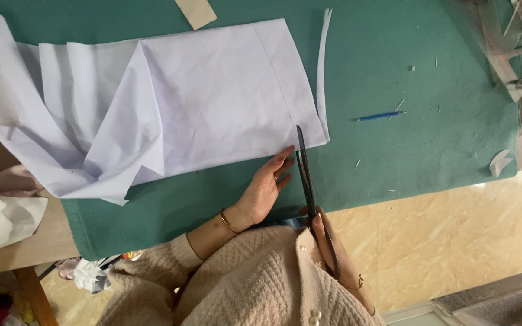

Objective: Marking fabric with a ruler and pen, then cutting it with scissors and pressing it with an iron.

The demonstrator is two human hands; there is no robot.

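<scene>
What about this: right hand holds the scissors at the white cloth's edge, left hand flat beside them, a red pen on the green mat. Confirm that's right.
Not quite: the pen on the green mat is blue, not red, as the head view shows. The right hand does hold the scissors at the white cloth, left hand beside them.

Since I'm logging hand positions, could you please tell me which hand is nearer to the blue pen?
Right. The right hand grips the scissors below the blue pen; the left hand lies farther away, at the white fabric.

The tabletop (430, 78) is covered by a green cloth (394, 157). On it lie a white fabric (200, 102) (folded and creased), a blue pen (380, 116), a narrow white strip (322, 66) and small scraps.
</scene>
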